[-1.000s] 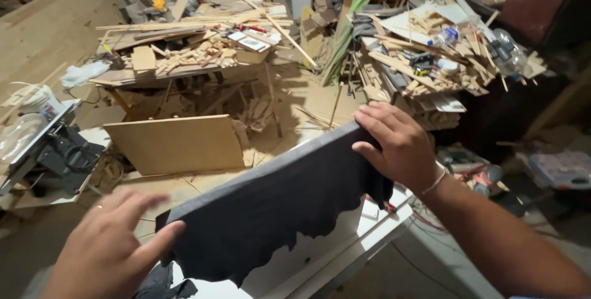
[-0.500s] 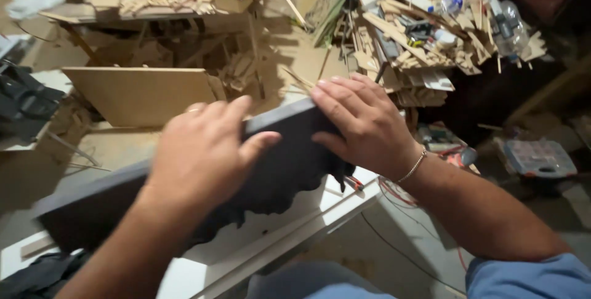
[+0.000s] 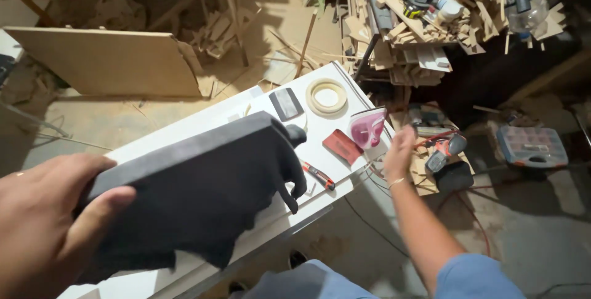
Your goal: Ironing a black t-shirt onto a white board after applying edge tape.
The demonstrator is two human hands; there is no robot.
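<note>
Item: dark grey fabric-covered board (image 3: 203, 188), long and flat, held above the white surface (image 3: 345, 108) at a tilt, its far end near the surface's middle. Loose fabric hangs off the lower edge in a ragged fringe.

Handling, as a judgement: the board itself looks stiff and moderately light; the covering is soft and floppy, likely to slip or snag if gripped by the cloth alone. The best hold is on the rigid long edges, near an end, not the dangling fringe.

Left hand (image 3: 46, 225): closed round the board's near end, thumb on the face, fingers behind.

Right hand (image 3: 399, 151): empty, fingers loosely spread, hovering off the surface's right edge near a pink clothes iron (image 3: 368, 128).

Also on the surface: roll of pale edge tape (image 3: 327, 96), grey scraper (image 3: 287, 103), red block (image 3: 342, 146), red-and-black utility knife (image 3: 319, 175).

Around: sawdust-strewn floor, leaning plywood sheet (image 3: 111, 62), heap of wood offcuts (image 3: 418, 28), compartment organiser box (image 3: 532, 147).
</note>
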